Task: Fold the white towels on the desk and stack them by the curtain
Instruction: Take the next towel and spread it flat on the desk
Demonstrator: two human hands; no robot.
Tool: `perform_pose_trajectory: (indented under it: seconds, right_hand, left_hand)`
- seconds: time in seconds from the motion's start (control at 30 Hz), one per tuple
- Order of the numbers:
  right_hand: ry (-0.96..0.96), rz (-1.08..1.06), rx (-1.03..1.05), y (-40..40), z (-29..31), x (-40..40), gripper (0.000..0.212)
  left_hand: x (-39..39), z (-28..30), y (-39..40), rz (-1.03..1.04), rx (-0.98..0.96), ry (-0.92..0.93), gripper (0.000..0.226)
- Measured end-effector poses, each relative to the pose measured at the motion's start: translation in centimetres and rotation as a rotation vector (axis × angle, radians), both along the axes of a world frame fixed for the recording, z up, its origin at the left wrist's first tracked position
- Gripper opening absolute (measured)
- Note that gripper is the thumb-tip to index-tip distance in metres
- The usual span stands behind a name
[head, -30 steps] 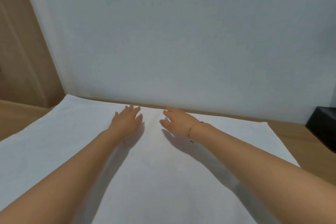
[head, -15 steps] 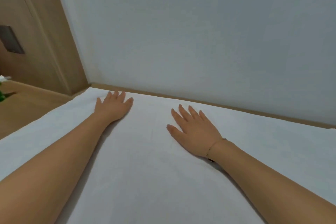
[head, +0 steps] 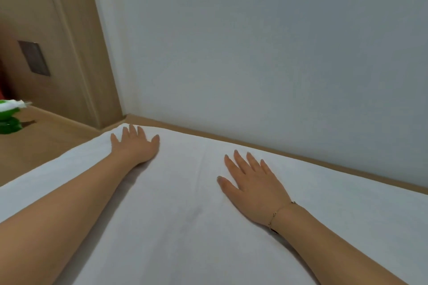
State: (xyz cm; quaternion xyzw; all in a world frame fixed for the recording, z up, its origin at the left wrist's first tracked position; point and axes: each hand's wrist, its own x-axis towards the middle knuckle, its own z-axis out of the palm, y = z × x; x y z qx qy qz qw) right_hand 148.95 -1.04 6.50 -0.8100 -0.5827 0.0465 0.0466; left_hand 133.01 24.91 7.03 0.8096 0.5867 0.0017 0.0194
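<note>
On the wooden desk [head: 46,146] a white towel [head: 185,227] lies spread out right up near the grey wall [head: 254,53], with the left hand [head: 136,146] flat at its far corner, the right hand [head: 252,185] flat with fingers spread nearby, and a green thing [head: 9,118] far left.

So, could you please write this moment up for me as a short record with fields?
towel: white towel spread flat on the wooden desk, its far edge near the wall
left hand: left hand flat on the towel's far left corner, fingers straight
right hand: right hand flat on the towel, fingers spread, bracelet on the wrist
crease: faint line in the cloth between the hands
background: green object at far left, dark wall plate
</note>
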Motion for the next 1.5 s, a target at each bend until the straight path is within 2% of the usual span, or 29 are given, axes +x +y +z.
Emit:
perform_pose_trajectory:
  seconds: [0.1,0.23,0.3,0.47,0.53,0.63,0.8,0.9,1.13,1.23,1.37,1.43,1.5]
  right_hand:
    - [-0.009,0.005,-0.004,0.0,0.1,0.0,0.064]
    - [-0.015,-0.002,0.004,-0.1,0.1,0.0,0.064]
    - [-0.007,-0.004,0.004,0.0,0.1,-0.1,0.065]
    - [0.016,0.001,0.027,-0.2,0.4,-0.3,0.096]
    - [0.01,0.005,0.041,-0.1,0.4,-0.3,0.094]
    - [0.02,0.005,0.046,-0.2,0.4,-0.3,0.092]
    - [0.002,-0.062,0.019,-0.3,0.5,-0.3,0.093]
    - [-0.026,-0.166,-0.01,-0.3,0.6,0.1,0.077]
    - [-0.025,-0.178,-0.02,0.0,0.4,0.1,0.071]
    - [-0.027,-0.17,-0.017,0.1,0.4,0.1,0.066]
    - [-0.026,-0.167,-0.023,0.5,0.2,0.4,0.064]
    - [-0.032,-0.176,-0.023,0.6,0.1,0.3,0.062]
    - [-0.011,-0.182,-0.001,0.6,0.2,0.3,0.062]
  left_hand:
    - [-0.5,0.6,-0.5,0.026,0.029,-0.005,0.077]
    - [0.5,2.1,-0.9,0.036,0.167,0.243,0.077]
    - [0.4,2.5,-0.6,0.035,0.15,0.284,0.08]
    - [-0.6,2.0,3.0,0.054,-0.058,0.029,0.106]
    - [-0.5,1.1,3.5,0.055,-0.1,-0.05,0.098]
    - [-0.7,0.0,2.3,0.033,-0.059,-0.082,0.086]
    - [-1.2,0.2,2.2,0.046,-0.019,-0.185,0.099]
    - [-1.7,0.6,2.4,0.026,-0.06,-0.159,0.103]
    - [-2.2,0.9,1.6,-0.022,0.013,-0.17,0.092]
    - [-1.2,1.4,-0.8,-0.082,0.119,-0.218,0.073]
    - [2.4,2.2,-7.7,-0.341,-0.055,-0.163,0.059]
    - [3.7,1.3,-12.3,-0.494,-0.061,-0.096,0.058]
    - [3.9,0.0,-15.3,-0.534,-0.044,-0.085,0.06]
